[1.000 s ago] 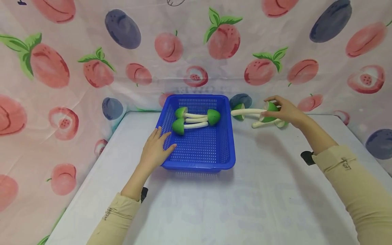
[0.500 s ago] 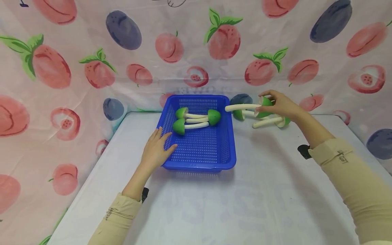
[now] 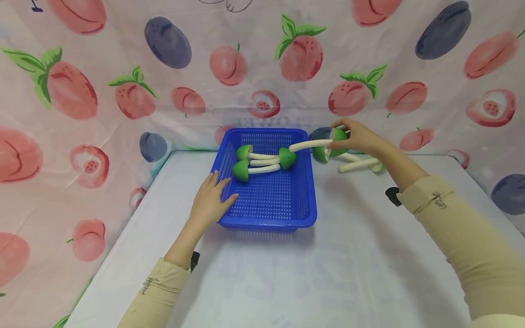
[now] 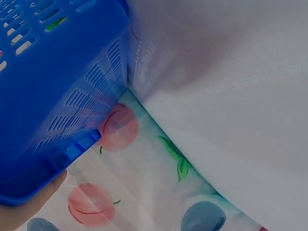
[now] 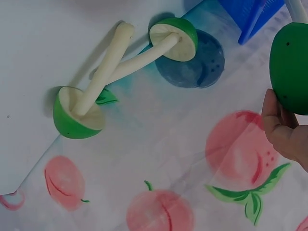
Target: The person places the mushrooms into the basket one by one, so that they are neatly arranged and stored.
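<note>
My right hand [image 3: 360,135] pinches a green-capped mushroom [image 3: 339,139] by its cap, over the table's back edge. Its long white stem points left, and the tip overlaps the right rim of the blue plastic basket [image 3: 266,223] in the head view. From the right wrist view, the cap [image 5: 291,67] shows above the fingers [image 5: 272,122]. Inside the basket lie three similar mushrooms [image 3: 240,171] at the back. My left hand [image 3: 207,200] rests on the basket's left rim, fingers spread and thumb toward the inside; the left wrist view shows one finger [image 4: 53,190] along that rim.
To the right of the basket, two more mushrooms lie crossed on the white table, one cap [image 5: 175,41] toward the basket, the other cap [image 5: 79,115] away from it. A fruit-print cloth [image 3: 262,59] hangs behind the table and along its left side.
My right hand has lifted the mushroom slightly and carried it left, from above the other mushrooms toward the basket. The left hand stays on the rim.
</note>
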{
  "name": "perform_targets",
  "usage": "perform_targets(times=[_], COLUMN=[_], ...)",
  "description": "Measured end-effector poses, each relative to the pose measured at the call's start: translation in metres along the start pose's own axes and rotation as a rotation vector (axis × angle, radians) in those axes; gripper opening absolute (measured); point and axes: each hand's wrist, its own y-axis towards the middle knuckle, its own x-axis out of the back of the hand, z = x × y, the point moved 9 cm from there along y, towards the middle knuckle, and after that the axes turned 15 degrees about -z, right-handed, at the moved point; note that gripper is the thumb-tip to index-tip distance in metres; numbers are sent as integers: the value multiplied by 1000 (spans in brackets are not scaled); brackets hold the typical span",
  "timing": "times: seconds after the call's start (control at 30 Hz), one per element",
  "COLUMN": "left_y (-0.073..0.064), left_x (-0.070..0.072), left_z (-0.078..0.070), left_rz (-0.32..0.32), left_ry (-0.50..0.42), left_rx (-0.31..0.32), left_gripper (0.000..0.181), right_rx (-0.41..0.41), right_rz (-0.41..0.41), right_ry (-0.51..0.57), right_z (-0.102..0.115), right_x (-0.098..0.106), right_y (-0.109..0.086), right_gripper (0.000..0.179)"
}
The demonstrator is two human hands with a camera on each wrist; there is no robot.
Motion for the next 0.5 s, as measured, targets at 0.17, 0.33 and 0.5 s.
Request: perform_targets(times=[0.17,0.33,0.5], left_y=[0,0,0], left_x=[0,1,0], left_z=[0,-1,-1], left_rz=[-2,-2,-9], left_ry=[1,-1,-5], left_rx=[1,1,0], left_gripper=[59,59,59], right_rx=[23,31,12], right_rz=[10,18,19], right_ry=[19,43,45], right_z=[10,25,34], right_x=[-10,-19,-33], right_y=[5,12,19], right_gripper=[62,61,64])
